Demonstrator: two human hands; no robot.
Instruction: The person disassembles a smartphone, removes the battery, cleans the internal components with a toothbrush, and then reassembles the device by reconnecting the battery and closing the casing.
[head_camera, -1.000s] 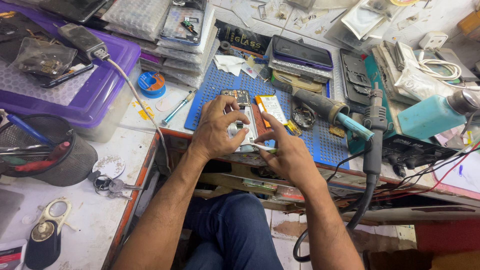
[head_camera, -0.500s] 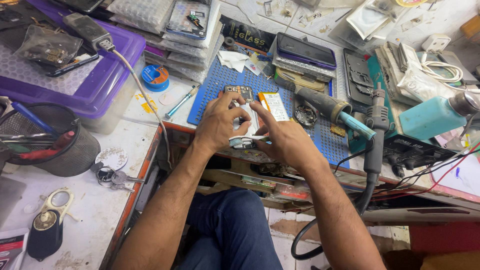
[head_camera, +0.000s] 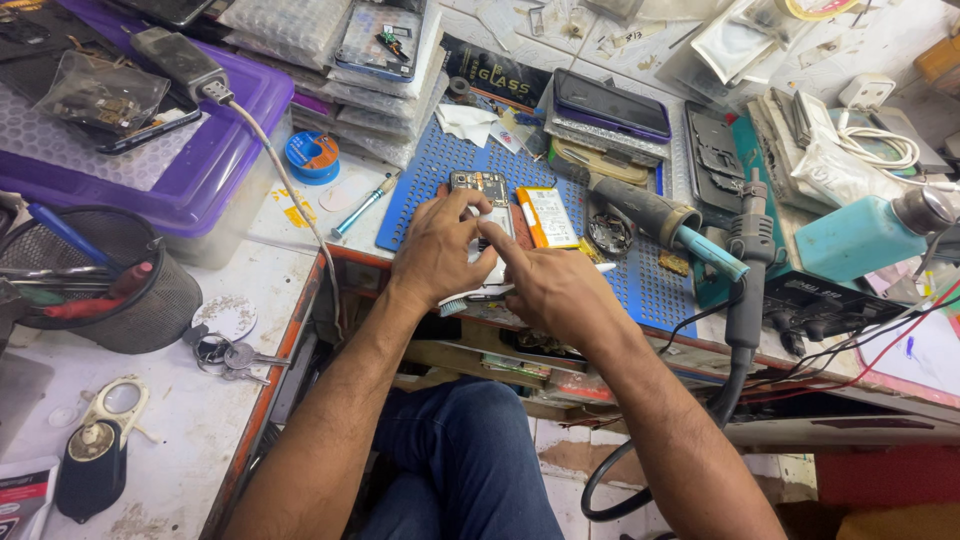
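Hands meet on the opened grey phone (head_camera: 480, 190) lying on the perforated blue mat (head_camera: 430, 170): left hand (head_camera: 437, 250) grips it, right hand (head_camera: 550, 285) holds a white-handled brush (head_camera: 455, 305), forefinger pressing. Left of the mat, a black mesh cup (head_camera: 150, 300) holds pens.

Purple tray (head_camera: 215, 170) (left), mesh pen cup (head_camera: 150, 300)

Bright, even light falls from above on the blue perforated mat (head_camera: 620, 270), with only soft, short shadows beneath the hands (head_camera: 500, 265) resting on it. Behind the mat, plastic sleeves (head_camera: 330, 40) show pale glare. Focus is sharp around the mat; lines bow slightly towards the frame's corners, and the space under the table (head_camera: 200, 440) is dim.
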